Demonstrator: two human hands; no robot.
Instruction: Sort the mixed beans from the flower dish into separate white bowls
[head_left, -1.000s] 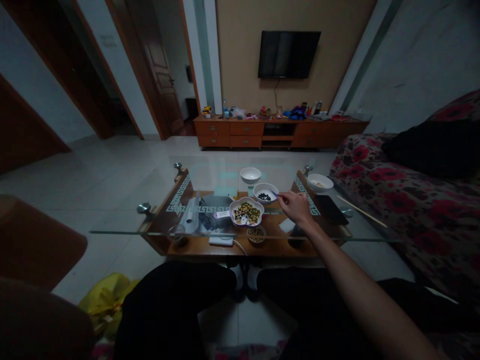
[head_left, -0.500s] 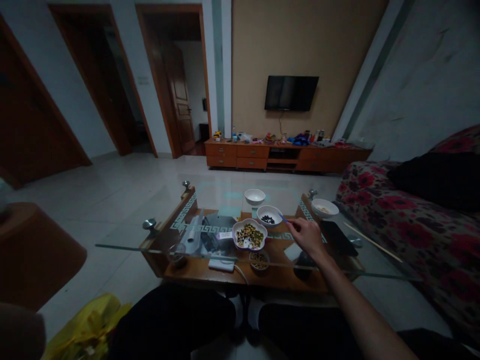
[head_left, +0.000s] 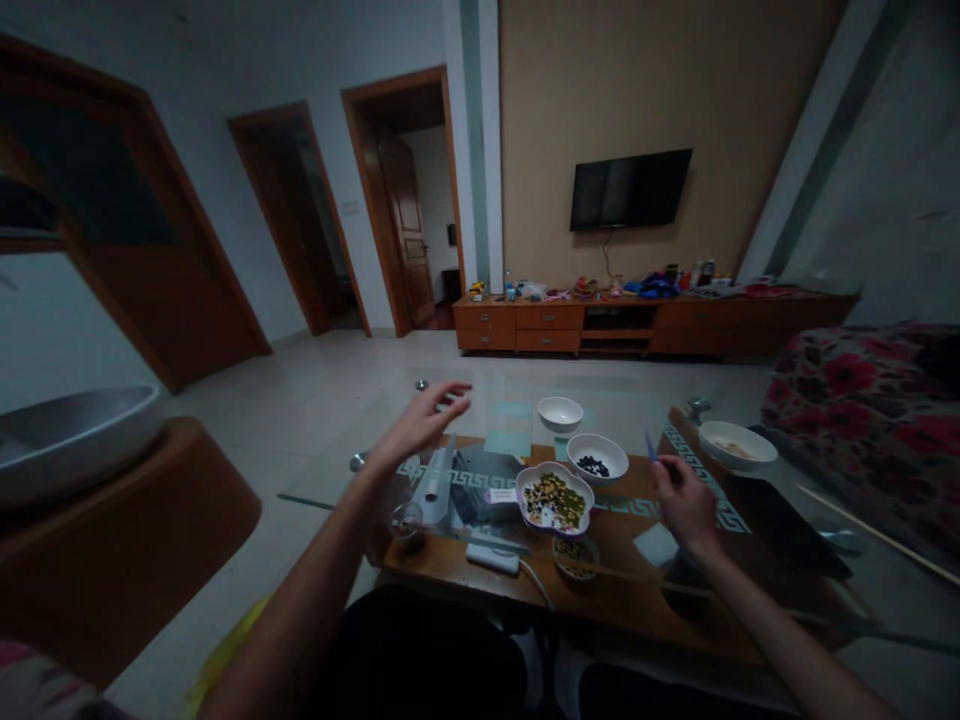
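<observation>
Left hand (head_left: 431, 418): fingers empty, over open surface (head_left: 630, 405). Right hand (head_left: 686, 502): fingers gripping purple tool (head_left: 650, 446), just outside dark-pieces bowl (head_left: 598, 445) rim.

Wore black trousers (head_left: 435, 655) and, below the near edge of the glass table (head_left: 637, 506), pale socks (head_left: 570, 675). Was bare along both slender forearms (head_left: 322, 570), down to left hand (head_left: 429, 420) and right hand (head_left: 686, 502).

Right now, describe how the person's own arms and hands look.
The left hand and right hand are bare, without gloves; I can make out no rings or watches in this dim light. The left forearm and right forearm are slim, with no sleeves in view.
</observation>
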